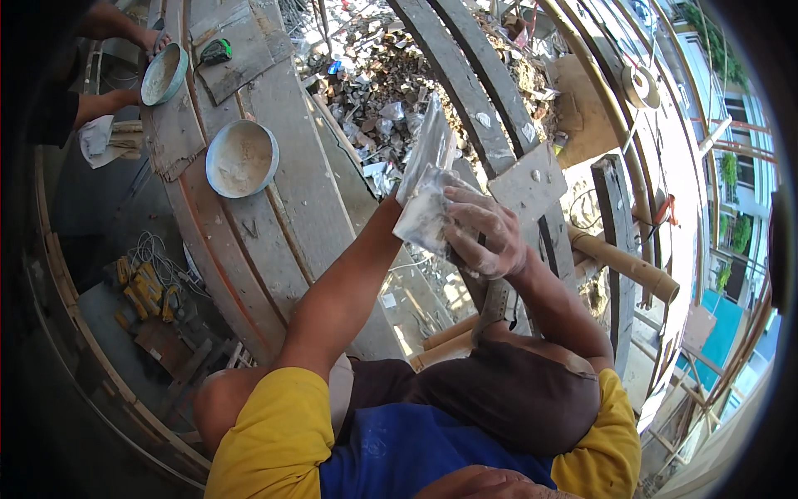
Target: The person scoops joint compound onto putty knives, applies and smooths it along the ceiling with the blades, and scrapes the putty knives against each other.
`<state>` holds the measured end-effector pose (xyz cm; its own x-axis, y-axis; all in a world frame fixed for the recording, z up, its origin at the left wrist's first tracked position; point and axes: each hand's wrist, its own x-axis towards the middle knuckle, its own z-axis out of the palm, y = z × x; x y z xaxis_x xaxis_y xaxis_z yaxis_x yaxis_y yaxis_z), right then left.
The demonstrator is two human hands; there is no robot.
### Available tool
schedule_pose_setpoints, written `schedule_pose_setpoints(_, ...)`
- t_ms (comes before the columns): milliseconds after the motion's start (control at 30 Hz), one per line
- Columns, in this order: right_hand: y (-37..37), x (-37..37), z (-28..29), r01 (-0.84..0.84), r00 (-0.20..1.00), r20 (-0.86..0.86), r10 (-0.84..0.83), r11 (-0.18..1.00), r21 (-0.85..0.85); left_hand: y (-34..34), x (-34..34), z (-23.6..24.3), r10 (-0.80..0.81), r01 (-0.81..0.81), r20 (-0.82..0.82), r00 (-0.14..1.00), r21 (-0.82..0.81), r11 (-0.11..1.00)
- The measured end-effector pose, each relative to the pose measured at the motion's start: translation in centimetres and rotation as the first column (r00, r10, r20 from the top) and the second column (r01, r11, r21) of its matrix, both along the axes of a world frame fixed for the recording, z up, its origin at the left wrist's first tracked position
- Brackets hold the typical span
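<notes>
In front of my knees is a clear, crinkled plastic bag point(426, 218) with whitish, smudged contents, its translucent upper part point(432, 141) standing up toward the rubble. My right hand point(489, 231), coated in pale powder, has its fingers curled over the bag's right side. From the left my forearm point(349, 279) reaches up to the bag, and the left hand disappears behind it, so its fingers are hidden. On the planks to the left sits a round bowl point(241, 160) holding pale, dried-looking paste.
At upper left, another person's hand point(154, 41) is near a second bowl point(165, 75). A green tape measure point(216, 51) lies on a board. Rubble point(366, 100) shows below, through gaps between weathered planks point(287, 183). Bamboo poles point(623, 264) jut out at right; yellow tools point(150, 291) lie lower left.
</notes>
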<state>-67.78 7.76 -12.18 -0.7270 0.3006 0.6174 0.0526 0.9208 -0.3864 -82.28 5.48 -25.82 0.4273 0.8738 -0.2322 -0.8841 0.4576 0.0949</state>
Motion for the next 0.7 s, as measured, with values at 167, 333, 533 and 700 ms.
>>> schedule_pose_setpoints(167,5.9,-0.4,-2.9,0.568,0.811,0.193,-0.552,0.823,-0.034,1.2,1.2,2.2,-0.21,0.212,0.232,0.95,0.018,0.977)
schedule_pose_setpoints(333,0.7,-4.2,0.5,0.233,0.971,0.02,-0.237,0.967,0.106,0.7,0.1,2.7,0.406,0.079,-0.716,0.568,0.539,0.839)
schedule_pose_setpoints(533,10.4,4.9,-3.1,0.85,0.49,0.398,-0.776,0.324,-0.414,2.9,0.3,4.2,-0.309,0.31,-0.54,0.783,-0.092,0.946)
schedule_pose_setpoints(700,7.6,4.3,-0.4,-0.046,0.754,0.09,-0.651,-0.19,-0.981,3.4,-3.6,4.5,-0.11,0.074,-0.477,0.872,-0.095,0.993)
